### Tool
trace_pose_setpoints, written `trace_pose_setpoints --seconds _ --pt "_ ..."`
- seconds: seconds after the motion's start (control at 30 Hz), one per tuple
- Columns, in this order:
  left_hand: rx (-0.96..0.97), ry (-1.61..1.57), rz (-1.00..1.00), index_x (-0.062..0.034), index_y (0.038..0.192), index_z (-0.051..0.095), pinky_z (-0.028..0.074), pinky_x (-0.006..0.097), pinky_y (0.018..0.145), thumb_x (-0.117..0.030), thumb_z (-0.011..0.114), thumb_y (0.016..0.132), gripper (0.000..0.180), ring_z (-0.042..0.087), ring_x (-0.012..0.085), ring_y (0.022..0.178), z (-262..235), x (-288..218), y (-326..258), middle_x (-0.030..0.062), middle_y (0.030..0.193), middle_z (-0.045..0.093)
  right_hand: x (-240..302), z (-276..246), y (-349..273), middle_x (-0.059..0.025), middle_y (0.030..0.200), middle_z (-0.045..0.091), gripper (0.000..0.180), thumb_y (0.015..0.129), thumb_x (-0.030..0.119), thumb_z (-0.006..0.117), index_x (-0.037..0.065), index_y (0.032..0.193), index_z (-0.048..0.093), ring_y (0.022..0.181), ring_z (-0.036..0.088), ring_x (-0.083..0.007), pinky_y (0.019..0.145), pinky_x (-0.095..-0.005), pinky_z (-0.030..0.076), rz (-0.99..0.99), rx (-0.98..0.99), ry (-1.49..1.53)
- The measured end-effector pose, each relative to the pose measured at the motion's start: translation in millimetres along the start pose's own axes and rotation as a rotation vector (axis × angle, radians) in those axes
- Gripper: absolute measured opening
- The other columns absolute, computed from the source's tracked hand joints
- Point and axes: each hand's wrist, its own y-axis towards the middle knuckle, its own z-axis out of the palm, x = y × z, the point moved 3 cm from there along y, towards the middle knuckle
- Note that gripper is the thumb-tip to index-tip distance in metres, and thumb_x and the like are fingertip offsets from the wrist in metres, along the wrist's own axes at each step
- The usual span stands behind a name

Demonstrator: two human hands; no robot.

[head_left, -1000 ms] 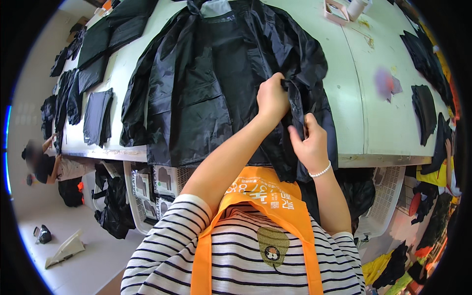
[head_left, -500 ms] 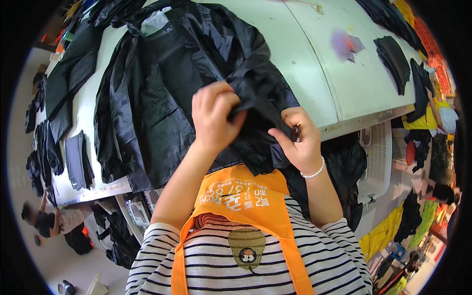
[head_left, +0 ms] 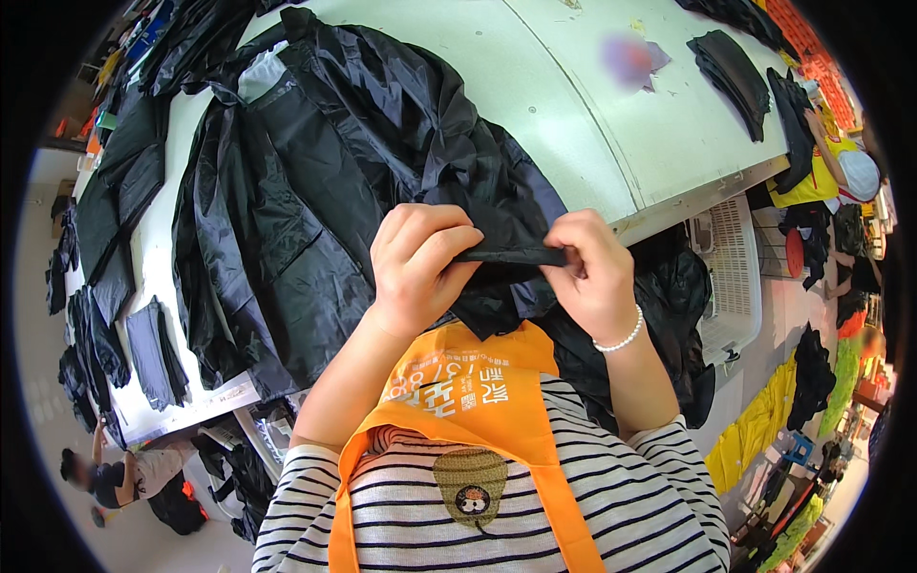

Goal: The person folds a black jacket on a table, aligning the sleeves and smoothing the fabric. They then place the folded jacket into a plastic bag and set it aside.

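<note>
A shiny black jacket (head_left: 310, 205) lies spread over the near edge of the white table, its collar toward the far side with a pale patch inside. My left hand (head_left: 420, 258) is closed on a folded black edge of it. Opposite, my right hand (head_left: 590, 260) pinches the other end of that edge, thumb against fingers. Between the two, the strip of cloth is stretched nearly straight, just above my orange apron. Whether my right palm also holds something small is hidden by the fingers.
More black garments (head_left: 124, 181) lie along the table's left, with a folded grey piece (head_left: 156, 353) nearby. Folded black cloth (head_left: 731, 81) and a purple scrap (head_left: 635, 62) sit on the table's right. A white plastic basket (head_left: 740, 286) stands below. Other people work at both sides.
My hands have pulled the crumpled black cloth into a straight edge. The right hand has turned from around a small dark object to pinching the cloth; that object no longer shows.
</note>
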Motion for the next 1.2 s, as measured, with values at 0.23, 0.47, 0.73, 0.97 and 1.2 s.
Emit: trace_pose_setpoints --seconds 0.23,0.47,0.73,0.97,1.2 --pt "0.080 -0.025 0.037 -0.0059 0.080 0.060 0.042 0.030 0.058 0.000 0.077 0.053 0.032 0.057 0.0225 0.065 3 -3 5 0.0068 0.077 0.063 -7 -4 -13 -0.0068 0.094 0.052 0.019 0.094 0.011 0.053 0.000 0.107 0.044 0.086 0.052 -0.0108 0.078 -0.0253 0.044 0.352 0.310 0.483" --pt "0.093 0.004 0.090 -0.0062 0.079 0.060 0.041 0.030 0.058 -0.002 0.077 0.053 0.031 0.057 0.0217 0.063 4 -8 10 0.0060 0.077 0.063 -1 -3 -5 -0.0056 0.095 0.055 0.016 0.090 0.005 0.058 0.000 0.102 0.050 0.086 0.055 -0.0090 0.080 -0.0232 0.046 0.364 0.325 0.528" --pt "0.064 -0.009 0.102 -0.0058 0.078 0.059 0.041 0.030 0.056 -0.001 0.076 0.055 0.029 0.056 0.0213 0.061 3 -9 9 0.0066 0.075 0.063 3 2 -1 -0.0031 0.091 0.056 0.014 0.090 0.004 0.059 0.000 0.100 0.050 0.084 0.055 -0.0069 0.078 -0.0217 0.046 0.400 0.329 0.613" --pt "0.035 -0.015 0.122 -0.0081 0.078 0.059 0.038 0.031 0.055 -0.007 0.076 0.051 0.032 0.055 0.0198 0.061 2 -7 4 0.0032 0.077 0.061 -5 10 -3 -0.0006 0.089 0.057 0.015 0.089 0.005 0.061 0.001 0.101 0.052 0.080 0.053 -0.0046 0.075 -0.0195 0.045 0.419 0.311 0.696" --pt "0.028 -0.006 0.107 -0.0075 0.078 0.059 0.039 0.030 0.055 -0.006 0.076 0.051 0.033 0.056 0.0202 0.061 2 -2 2 0.0042 0.076 0.062 -6 11 -1 0.0000 0.088 0.056 0.015 0.089 0.006 0.062 0.002 0.101 0.053 0.078 0.052 -0.0041 0.071 -0.0191 0.044 0.455 0.351 0.725"
